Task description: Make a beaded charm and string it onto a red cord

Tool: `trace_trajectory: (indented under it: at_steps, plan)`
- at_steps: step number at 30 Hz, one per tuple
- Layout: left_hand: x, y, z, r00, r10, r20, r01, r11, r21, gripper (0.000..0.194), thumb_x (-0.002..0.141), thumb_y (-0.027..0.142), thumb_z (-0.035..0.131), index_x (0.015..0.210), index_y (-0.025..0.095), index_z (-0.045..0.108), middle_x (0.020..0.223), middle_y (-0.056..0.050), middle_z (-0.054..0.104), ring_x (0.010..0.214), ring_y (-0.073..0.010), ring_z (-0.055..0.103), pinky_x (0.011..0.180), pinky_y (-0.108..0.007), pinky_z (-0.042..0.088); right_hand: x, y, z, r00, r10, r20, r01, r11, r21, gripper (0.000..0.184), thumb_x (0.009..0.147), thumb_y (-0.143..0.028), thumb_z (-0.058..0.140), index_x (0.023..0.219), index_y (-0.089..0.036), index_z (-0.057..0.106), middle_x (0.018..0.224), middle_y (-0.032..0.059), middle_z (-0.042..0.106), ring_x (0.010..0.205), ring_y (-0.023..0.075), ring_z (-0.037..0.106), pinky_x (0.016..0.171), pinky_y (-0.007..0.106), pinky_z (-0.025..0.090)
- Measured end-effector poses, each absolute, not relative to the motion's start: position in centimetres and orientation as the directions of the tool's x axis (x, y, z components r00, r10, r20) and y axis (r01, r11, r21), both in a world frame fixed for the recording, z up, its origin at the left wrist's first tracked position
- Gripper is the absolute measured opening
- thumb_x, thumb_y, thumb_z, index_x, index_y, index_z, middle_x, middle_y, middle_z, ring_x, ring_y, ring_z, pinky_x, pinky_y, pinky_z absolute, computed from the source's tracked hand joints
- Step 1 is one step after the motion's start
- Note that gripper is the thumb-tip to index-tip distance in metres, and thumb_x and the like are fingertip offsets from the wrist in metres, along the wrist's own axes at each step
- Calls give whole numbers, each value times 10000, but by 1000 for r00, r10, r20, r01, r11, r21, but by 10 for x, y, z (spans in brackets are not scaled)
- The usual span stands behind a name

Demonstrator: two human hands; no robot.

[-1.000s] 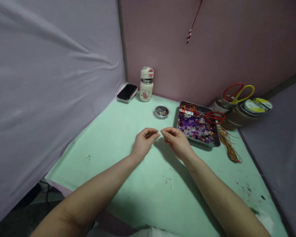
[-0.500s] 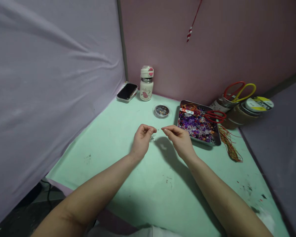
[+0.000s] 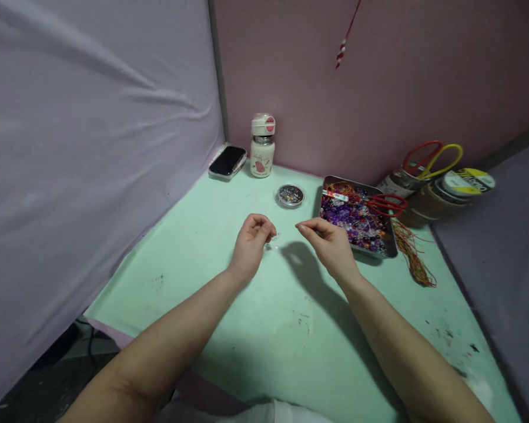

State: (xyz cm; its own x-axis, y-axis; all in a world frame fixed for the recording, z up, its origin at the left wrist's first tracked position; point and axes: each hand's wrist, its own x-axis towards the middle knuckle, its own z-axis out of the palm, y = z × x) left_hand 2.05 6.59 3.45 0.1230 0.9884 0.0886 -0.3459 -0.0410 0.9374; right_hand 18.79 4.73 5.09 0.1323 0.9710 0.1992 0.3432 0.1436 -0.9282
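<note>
My left hand (image 3: pixel 252 242) is closed in a pinch above the middle of the table, palm side turned inward. Small clear beads (image 3: pixel 275 237) show just beside and below its fingertips; whether they hang on a thread or lie on the cloth I cannot tell. To the right, my right hand (image 3: pixel 328 241) pinches thumb and forefinger together in front of the bead tray (image 3: pixel 379 255). Anything between its fingertips is too fine to make out. A gap separates the two hands.
Behind the hands stands a round clear dish of small dark pieces (image 3: pixel 290 196). Red-handled scissors (image 3: pixel 387 205) lie on the tray. Beyond are a phone (image 3: pixel 228 161), a bottle (image 3: pixel 261 155), jars (image 3: pixel 441 202) and a cord bundle (image 3: pixel 417 258). Cloth walls border the green table (image 3: pixel 264 341).
My hands have moved apart: the right one slid to the right, the left one slightly left. Both remain pinched. The view has shifted slightly.
</note>
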Motion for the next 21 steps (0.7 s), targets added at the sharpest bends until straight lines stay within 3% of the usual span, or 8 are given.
trace_trajectory:
  at_steps: [7, 15, 21]
  plan:
    - [23, 60, 35, 295, 955, 19, -244, 55, 968, 242, 790, 300, 614, 935, 229, 434, 640, 63, 599, 675, -103, 548, 724, -266, 422, 188, 41, 67, -83, 988, 129, 417, 152, -896, 168, 795, -352, 639, 760, -211, 723, 780, 33, 694, 734, 174, 591, 689, 308, 421]
    - [24, 56, 39, 358, 933, -26, -217, 110, 970, 243, 755, 269, 638, 870, 223, 429, 631, 64, 607, 653, -101, 576, 731, -286, 437, 186, 39, 73, -150, 984, 95, 431, 151, -890, 195, 811, -358, 606, 710, -216, 694, 769, 28, 686, 726, 170, 580, 667, 303, 407]
    - [24, 59, 36, 323, 944, -62, -138, 112, 984, 185, 693, 295, 695, 822, 183, 625, 713, 1, 644, 706, -131, 585, 704, -289, 446, 186, 39, 72, -81, 982, 170, 521, 187, -833, 198, 818, -371, 597, 731, -210, 673, 745, 29, 657, 666, 153, 540, 610, 290, 389]
